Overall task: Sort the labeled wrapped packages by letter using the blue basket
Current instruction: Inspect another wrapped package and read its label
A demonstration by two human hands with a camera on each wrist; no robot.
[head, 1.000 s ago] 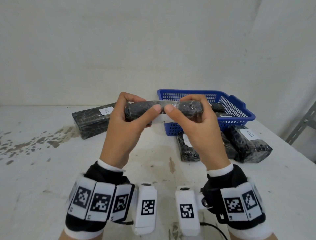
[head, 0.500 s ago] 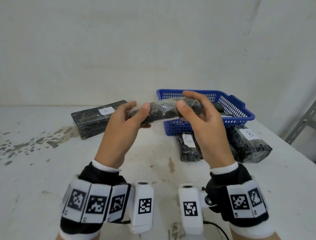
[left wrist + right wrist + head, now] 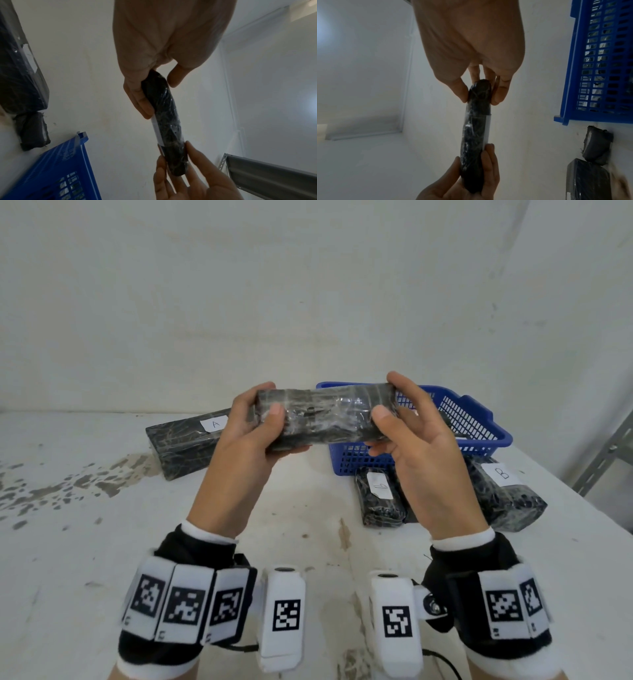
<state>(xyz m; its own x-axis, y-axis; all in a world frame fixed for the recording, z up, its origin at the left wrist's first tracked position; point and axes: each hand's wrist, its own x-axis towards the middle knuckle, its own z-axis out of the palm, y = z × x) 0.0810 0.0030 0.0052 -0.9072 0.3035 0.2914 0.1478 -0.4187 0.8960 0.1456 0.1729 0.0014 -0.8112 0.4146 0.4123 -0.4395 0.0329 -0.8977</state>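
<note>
A black wrapped package is held level in the air in front of the blue basket. My left hand grips its left end between thumb and fingers. At the other end my right hand pinches it. Its white label strip faces away from the head camera; the wrist views show the strip edge-on, and its letter is hidden. On the table a long package marked A lies at the left. Two packages lie in front of the basket, one marked B.
The white table is stained at the left. A wall stands close behind it. A grey metal shelf post rises past the table's right edge. More dark packages show through the basket's mesh.
Both hands have turned the package so its broad dark side faces me, and raised it slightly. The white label seen under it a second ago has rotated out of the head view.
</note>
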